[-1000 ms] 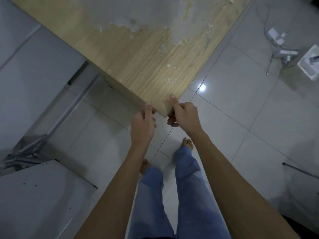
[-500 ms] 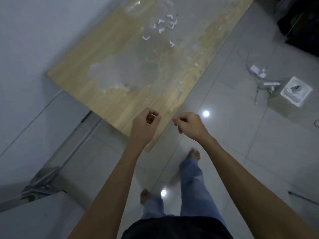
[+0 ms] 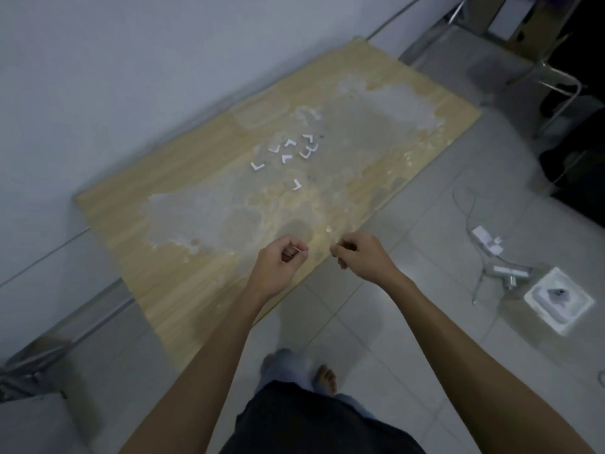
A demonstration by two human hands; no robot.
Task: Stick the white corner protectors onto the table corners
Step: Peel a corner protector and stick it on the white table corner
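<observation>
Both sets of fingers [image 3: 302,250] curled, contents unclear; could fumble corner protectors [image 3: 288,152] lying well beyond them on tabletop [image 3: 183,283].

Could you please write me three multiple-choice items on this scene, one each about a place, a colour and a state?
1. Where do the loose corner protectors lie?
A. on the tabletop
B. on the floor
C. in the white box

2. What colour is the tabletop?
A. black
B. light wood
C. red

3. How is the left hand?
A. flat on the table
B. fingers curled round something small
C. out of view

Answers: 1 A, they sit clustered mid-table; 2 B, pale grain shows; 3 B, a thin piece shows between the curled fingers.
</observation>
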